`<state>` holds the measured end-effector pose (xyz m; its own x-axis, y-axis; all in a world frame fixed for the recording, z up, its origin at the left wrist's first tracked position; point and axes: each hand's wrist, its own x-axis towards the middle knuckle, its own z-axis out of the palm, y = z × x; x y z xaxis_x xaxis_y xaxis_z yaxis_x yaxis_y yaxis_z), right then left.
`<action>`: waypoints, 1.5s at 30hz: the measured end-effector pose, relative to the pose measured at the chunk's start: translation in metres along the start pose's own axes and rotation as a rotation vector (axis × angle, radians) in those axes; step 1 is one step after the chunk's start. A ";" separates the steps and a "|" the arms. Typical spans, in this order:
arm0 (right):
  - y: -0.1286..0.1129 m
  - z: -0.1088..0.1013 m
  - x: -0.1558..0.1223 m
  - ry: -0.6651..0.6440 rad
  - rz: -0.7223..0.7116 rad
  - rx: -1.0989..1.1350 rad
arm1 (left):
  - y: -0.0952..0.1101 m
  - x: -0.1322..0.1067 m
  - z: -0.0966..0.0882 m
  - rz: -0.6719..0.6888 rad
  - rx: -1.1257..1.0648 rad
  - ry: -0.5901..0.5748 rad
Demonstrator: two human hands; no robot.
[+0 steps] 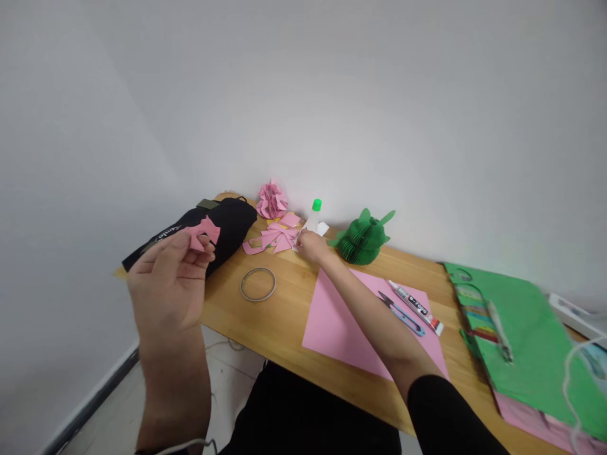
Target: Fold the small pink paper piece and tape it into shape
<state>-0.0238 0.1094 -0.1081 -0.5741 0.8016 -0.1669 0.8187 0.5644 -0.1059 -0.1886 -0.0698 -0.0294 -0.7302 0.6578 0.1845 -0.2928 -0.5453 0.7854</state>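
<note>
My left hand [171, 272] is raised at the left, with its thumb and fingers pinching a small folded piece of pink paper [203, 232]. My right hand [310, 245] reaches across the table to the foot of a white bottle with a green cap [313, 218]. Its fingers are curled together, and whatever they grip is hidden. Just left of them lies a heap of pink paper pieces [279, 237]. Behind that heap sits a crumpled-looking pink folded paper ball [272, 201]. A metal ring [258, 284] rests on the wood between my two hands.
Under my right forearm lies a pink sheet [327, 316], bearing blue thread snips [403, 316] and a glue tube [417, 306]. A green paper model [363, 239] stands near the wall. Green sheets [531, 335] are at the right, a black pouch [232, 227] at the left.
</note>
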 end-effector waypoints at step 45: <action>0.027 -0.082 -0.262 1.079 -0.110 1.087 | -0.032 -0.118 0.159 0.027 0.182 -0.987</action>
<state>0.1479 -0.0688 0.0131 0.0296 0.7946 0.6065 0.1083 0.6006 -0.7922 0.0049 -0.0477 0.0177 0.1280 0.8276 0.5465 -0.1244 -0.5333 0.8367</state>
